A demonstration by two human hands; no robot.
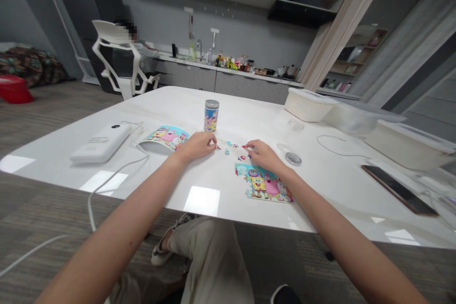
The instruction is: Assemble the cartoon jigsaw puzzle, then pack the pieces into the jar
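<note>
My left hand rests on the white table with its fingers curled together, a small puzzle piece at the fingertips. Reaching in from the other side, my right hand has its thumb and forefinger apart, and the forefinger is at a red puzzle piece. Several loose pieces, among them a light blue one, lie between the hands. Below my right hand is a partly joined cartoon puzzle, its left edge uneven; my right forearm covers its right side. A curved picture sheet lies beside my left wrist.
A cartoon-printed can with a metal lid stands beyond my left hand. A round silver lid lies right of my right hand. A white device with a cable is at left; a phone and lidded boxes are at right. A person sits in the background.
</note>
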